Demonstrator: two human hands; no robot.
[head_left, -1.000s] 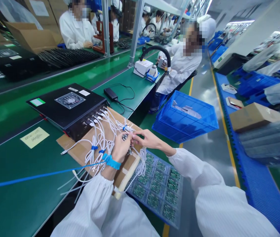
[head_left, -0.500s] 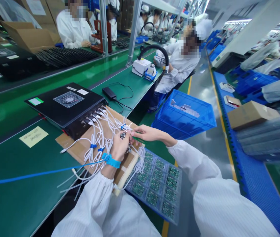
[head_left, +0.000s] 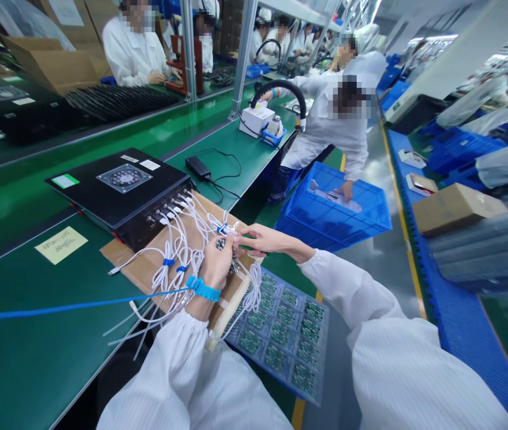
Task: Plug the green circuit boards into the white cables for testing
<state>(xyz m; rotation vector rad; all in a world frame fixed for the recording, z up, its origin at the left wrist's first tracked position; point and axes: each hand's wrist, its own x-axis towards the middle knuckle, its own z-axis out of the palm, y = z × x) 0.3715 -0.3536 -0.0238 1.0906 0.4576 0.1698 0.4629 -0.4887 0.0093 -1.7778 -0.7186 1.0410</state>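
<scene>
Metal parts (head_left: 220,243) | frame centre, clasped by left hand (head_left: 216,264) | right hand (head_left: 266,239) just right, pinch contents unclear | axis unclear

Our bare left hand (head_left: 216,263) reaches up from below, fingers curled in a closed grip, thumb angled toward its partner. A bright-blue, ribbed band (head_left: 209,291) circles our left wrist (head_left: 196,309). Our bare right hand (head_left: 265,240) comes in from the right, almost level, its thumb and forefinger drawn together near the left fingertips; we cannot tell whether they touch. Our forearms converge in loose white fabric sleeves, the left (head_left: 164,364) and the right (head_left: 352,298) covered down to the wrists.
</scene>
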